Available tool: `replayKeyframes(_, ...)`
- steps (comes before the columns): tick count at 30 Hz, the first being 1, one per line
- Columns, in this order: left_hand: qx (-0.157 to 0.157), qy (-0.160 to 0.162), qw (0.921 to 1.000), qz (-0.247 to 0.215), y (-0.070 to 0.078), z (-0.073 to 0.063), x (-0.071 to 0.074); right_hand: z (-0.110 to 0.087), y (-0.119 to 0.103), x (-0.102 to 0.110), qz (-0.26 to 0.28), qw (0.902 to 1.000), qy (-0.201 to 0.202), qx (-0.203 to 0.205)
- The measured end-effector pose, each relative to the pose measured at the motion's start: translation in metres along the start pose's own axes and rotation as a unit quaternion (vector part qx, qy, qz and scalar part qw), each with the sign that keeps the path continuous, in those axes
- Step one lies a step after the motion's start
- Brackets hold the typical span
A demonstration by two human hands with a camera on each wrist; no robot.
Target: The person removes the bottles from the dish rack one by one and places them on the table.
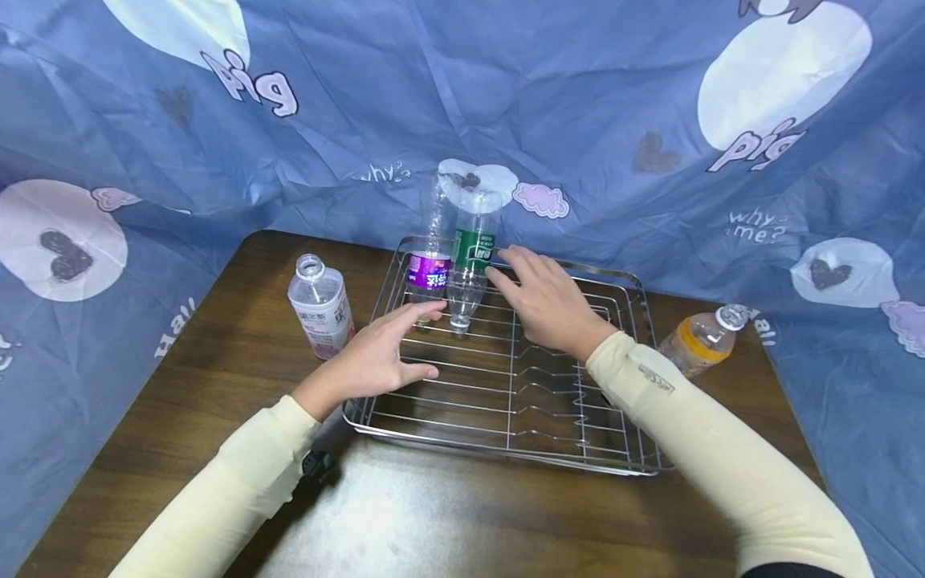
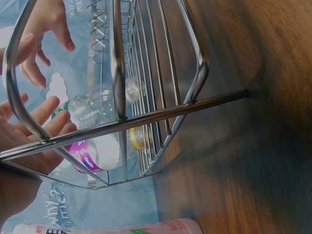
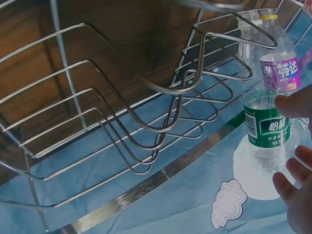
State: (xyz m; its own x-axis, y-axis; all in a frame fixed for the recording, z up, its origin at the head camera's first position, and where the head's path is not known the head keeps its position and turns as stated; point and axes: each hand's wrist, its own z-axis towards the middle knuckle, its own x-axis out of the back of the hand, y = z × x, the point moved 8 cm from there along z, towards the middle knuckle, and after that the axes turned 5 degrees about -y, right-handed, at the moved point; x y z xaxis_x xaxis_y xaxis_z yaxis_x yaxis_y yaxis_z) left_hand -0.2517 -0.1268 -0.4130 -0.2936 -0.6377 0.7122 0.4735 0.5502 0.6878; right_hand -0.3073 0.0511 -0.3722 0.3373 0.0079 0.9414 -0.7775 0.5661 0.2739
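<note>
Two clear plastic bottles stand upside down, caps low, side by side at the back of a wire dish rack (image 1: 506, 455). One bottle has a green label (image 1: 473, 250); the other has a purple label (image 1: 428, 271). My right hand (image 1: 543, 301) is just right of the green-labelled bottle, its fingers loosely spread beside the label. In the right wrist view, thumb and fingers extend toward that bottle (image 3: 267, 127) without curling round it. My left hand (image 1: 383, 349) hovers over the rack's left side, thumb and fingers apart, fingertips near the purple-labelled bottle's lower end. Nothing is between its fingers.
A capless bottle with a white and pink label (image 1: 323, 313) stands left of the rack on the wooden table (image 1: 462, 530). Right of the rack is an orange-labelled bottle (image 1: 701, 341), partly behind the right sleeve. A blue printed cloth (image 1: 578, 120) hangs behind the table.
</note>
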Motion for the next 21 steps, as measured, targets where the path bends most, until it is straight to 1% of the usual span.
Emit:
replayKeyframes(3, -0.001, -0.002, 1.0, 0.0, 0.0, 0.0, 0.001, 0.004, -0.002, 0.0, -0.003, 1.0, 0.003, 0.003)
replayKeyframes(10, 0.001, -0.006, 1.0, -0.001, 0.0, -0.002, 0.001, 0.006, -0.006, 0.0, -0.006, 0.9999, -0.01, 0.012)
replayKeyframes(16, 0.003, -0.009, 0.9999, -0.005, 0.0, -0.002, 0.0, 0.009, 0.0, 0.008, -0.016, 0.9999, 0.002, 0.001)
replayKeyframes(21, 0.005, -0.012, 0.9999, -0.008, 0.001, -0.001, 0.0, 0.012, 0.005, 0.015, -0.02, 0.9997, 0.009, 0.0)
